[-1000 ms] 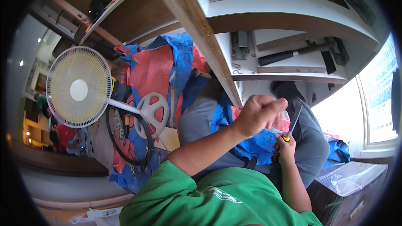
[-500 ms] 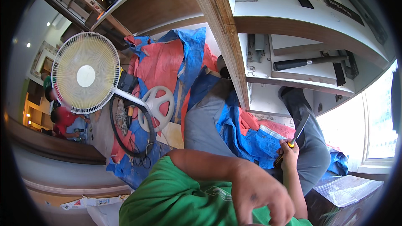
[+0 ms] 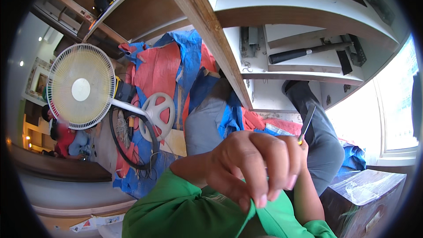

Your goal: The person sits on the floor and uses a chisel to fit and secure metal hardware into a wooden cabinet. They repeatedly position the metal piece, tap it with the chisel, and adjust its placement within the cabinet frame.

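Observation:
My left hand is in front of my chest, fingers bent down and pinching a fold of the green shirt I wear. Partly behind it, my right hand holds a chisel with a yellow and black handle, its flat metal blade pointing up. Most of the handle and the right fingers are hidden by the left hand. My legs in grey trousers are bent, with the feet by the lower cabinet.
A white cabinet holds a black-gripped tool and metal drawer slides. Blue and red tarps cover the floor. At left stand a fan and a black hose. A wrapped box is at right; another person sits far left.
My left hand has risen from low in the view and now pinches the shirt. The chisel stays in my right hand, now partly covered. My view has shifted slightly to the right.

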The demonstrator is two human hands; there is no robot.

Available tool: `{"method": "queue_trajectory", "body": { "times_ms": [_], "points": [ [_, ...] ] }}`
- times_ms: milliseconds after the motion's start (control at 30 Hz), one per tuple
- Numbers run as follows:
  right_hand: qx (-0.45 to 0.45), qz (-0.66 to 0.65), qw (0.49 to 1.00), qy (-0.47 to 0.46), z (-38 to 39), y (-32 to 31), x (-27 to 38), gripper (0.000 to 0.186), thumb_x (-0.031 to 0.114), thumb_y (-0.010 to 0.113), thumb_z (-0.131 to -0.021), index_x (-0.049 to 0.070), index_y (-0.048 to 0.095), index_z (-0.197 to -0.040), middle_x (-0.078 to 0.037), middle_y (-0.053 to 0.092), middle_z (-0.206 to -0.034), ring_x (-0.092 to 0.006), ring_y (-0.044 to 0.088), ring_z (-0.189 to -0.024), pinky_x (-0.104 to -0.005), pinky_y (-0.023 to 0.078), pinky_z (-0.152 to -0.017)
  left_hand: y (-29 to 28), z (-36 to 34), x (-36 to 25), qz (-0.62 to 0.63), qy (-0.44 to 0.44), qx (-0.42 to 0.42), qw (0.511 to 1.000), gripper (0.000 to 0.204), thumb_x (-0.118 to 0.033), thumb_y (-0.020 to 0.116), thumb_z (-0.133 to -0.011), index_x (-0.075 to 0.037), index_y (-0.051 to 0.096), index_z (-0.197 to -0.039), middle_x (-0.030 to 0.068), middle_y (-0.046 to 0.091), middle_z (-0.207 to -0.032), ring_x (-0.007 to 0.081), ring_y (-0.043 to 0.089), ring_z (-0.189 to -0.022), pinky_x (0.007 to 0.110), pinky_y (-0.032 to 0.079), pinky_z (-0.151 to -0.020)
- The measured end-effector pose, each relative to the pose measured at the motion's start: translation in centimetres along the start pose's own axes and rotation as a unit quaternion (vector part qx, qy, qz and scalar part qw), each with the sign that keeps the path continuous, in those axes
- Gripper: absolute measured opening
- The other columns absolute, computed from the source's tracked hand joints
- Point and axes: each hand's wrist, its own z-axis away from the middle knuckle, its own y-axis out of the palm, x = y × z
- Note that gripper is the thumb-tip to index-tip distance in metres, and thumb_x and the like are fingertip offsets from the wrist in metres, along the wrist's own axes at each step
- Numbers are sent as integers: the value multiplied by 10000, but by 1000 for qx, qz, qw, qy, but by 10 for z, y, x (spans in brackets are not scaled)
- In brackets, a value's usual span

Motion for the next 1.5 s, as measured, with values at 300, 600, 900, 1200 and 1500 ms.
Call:
{"method": "queue_trajectory", "body": {
  "times_ms": [300,600,900,1200,1500],
  "points": [
    [-4,34,999,32,-11,-9,-12,160,88,757,-881,35,606,-888,-8,550,-658,-111,529,-535,-282,491,-541,41,-22,32,198,-67,17,978,118,-80,807,-857,3,729,-890,110,620,-928,237,637,-879,402,570,-863],
    [6,10,1000,21,-7,-6,-8,170,111,771,-885,39,617,-883,-5,549,-626,-113,544,-523,-278,486,-538,20,-27,43,75,120,85,986,92,-117,782,-876,-28,769,-895,92,584,-972,223,570,-956,354,491,-849],
    [5,31,999,26,-8,-7,-8,156,90,753,-890,36,606,-892,-17,562,-648,-114,549,-531,-272,483,-526,46,-24,33,201,-33,47,978,74,-50,777,-878,11,740,-898,111,544,-1055,202,592,-914,334,506,-784],
    [12,15,1000,10,-11,-9,-16,150,89,756,-893,27,619,-883,-22,572,-642,-116,553,-525,-284,506,-536,26,-26,28,61,90,86,990,89,-124,778,-888,-37,761,-880,117,554,-1058,228,587,-1006,348,526,-866],
    [-9,20,1000,22,-19,-20,-29,181,113,780,-887,49,612,-912,-23,548,-578,-140,554,-478,-299,449,-458,31,-7,11,-42,-179,157,970,157,-201,835,-800,-100,716,-792,60,629,-1035,202,598,-954,350,430,-843]
  ]
}}
